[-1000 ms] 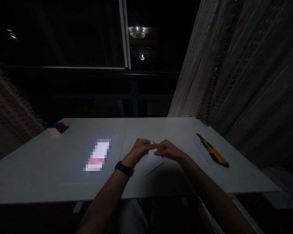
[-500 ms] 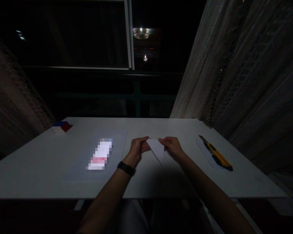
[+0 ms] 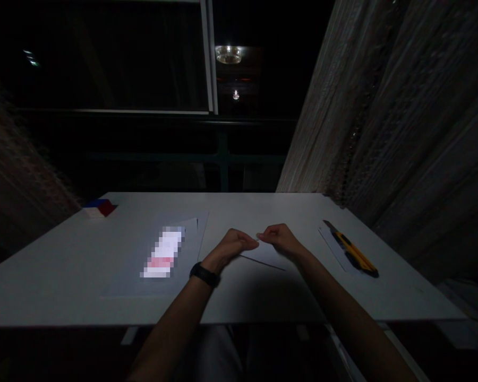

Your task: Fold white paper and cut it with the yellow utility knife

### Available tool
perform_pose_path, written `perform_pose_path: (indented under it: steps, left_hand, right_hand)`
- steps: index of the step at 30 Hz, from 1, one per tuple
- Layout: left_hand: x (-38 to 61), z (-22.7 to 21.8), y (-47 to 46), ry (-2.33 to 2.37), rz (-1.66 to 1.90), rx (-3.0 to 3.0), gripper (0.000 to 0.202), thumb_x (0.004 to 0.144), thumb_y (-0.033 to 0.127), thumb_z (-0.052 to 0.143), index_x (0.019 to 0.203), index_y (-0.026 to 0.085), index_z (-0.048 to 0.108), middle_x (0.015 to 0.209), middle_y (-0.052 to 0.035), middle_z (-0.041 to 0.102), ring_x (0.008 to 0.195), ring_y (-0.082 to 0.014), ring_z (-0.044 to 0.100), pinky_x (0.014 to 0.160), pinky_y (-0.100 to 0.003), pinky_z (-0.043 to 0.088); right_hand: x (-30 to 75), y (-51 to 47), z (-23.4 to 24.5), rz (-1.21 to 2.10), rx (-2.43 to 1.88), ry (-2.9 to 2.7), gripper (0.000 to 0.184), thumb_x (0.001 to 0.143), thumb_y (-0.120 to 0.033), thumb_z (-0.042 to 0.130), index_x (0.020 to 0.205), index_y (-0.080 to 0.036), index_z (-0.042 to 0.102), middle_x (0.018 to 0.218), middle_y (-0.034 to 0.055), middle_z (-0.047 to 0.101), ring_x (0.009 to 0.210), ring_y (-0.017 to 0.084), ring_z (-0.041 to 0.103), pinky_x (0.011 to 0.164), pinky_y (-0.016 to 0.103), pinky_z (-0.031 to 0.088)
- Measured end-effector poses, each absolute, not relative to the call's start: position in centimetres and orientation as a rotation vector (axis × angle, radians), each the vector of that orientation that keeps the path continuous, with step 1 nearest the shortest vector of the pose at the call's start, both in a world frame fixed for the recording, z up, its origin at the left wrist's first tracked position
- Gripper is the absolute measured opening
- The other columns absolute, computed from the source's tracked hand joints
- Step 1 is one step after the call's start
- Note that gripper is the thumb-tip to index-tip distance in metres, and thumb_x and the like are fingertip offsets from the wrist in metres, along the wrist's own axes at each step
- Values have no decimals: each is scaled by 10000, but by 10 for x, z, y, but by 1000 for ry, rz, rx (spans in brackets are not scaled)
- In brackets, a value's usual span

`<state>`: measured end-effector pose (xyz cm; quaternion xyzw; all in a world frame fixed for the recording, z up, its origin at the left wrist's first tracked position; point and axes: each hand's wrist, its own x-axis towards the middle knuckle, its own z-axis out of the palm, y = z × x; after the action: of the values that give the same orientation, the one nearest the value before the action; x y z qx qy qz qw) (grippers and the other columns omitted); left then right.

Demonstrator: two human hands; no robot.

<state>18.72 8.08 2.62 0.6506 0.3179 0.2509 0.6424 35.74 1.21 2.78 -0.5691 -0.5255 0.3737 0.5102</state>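
A small folded white paper [image 3: 264, 255] is held low over the white table [image 3: 263, 297], lying almost flat. My left hand [image 3: 231, 246], with a black band on its wrist, pinches the paper's near-left part with fingers closed. My right hand [image 3: 279, 239] pinches its upper edge, fingers also closed. The two hands nearly touch above the middle of the table.
A yellow and black utility knife [image 3: 353, 251] lies on a paper strip at the right. A sheet of paper with a blurred patch [image 3: 165, 251] lies to the left. A red, white and blue block [image 3: 99, 207] sits at the far left corner. Curtains hang on both sides.
The paper was held up as a downward-pointing triangle half a second ago; it has now swung down almost flat, and my hands have come closer together.
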Motion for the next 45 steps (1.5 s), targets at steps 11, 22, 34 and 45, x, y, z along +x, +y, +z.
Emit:
perform_pose_path:
  steps: [11, 22, 34, 45]
  left_hand:
    - [187, 31, 79, 655, 429, 1366, 153, 561, 232, 756, 586, 96, 690, 476, -14, 572, 425, -85, 476, 461, -229, 378]
    - [180, 33, 82, 591, 273, 1237, 235, 571, 234, 764, 712, 55, 707, 820, -188, 713, 667, -221, 689, 665, -309, 537]
    - [193, 22, 85, 695, 649, 1376, 307, 618, 384, 737, 724, 96, 720, 768, -118, 702, 674, -181, 634, 586, -255, 456]
    - [192, 24, 80, 802, 598, 1564, 315, 511, 380, 793, 581, 100, 668, 520, -8, 568, 483, -87, 437, 472, -224, 308]
  right_hand:
    - [369, 14, 27, 884, -1361, -1167, 369, 529, -460, 776, 478, -156, 573, 421, -60, 438, 448, 74, 342, 482, 247, 271]
    - [396, 8, 36, 897, -1282, -1032, 301, 464, -370, 810, 431, -168, 589, 431, -45, 503, 481, 99, 442, 610, 286, 388]
    - [388, 19, 19, 879, -1340, -1074, 338, 511, -406, 799, 462, -153, 580, 411, -56, 458, 435, 74, 368, 486, 250, 275]
    - [375, 19, 23, 802, -1343, -1071, 395, 523, -490, 775, 473, -153, 575, 425, -27, 504, 417, 78, 405, 452, 240, 305]
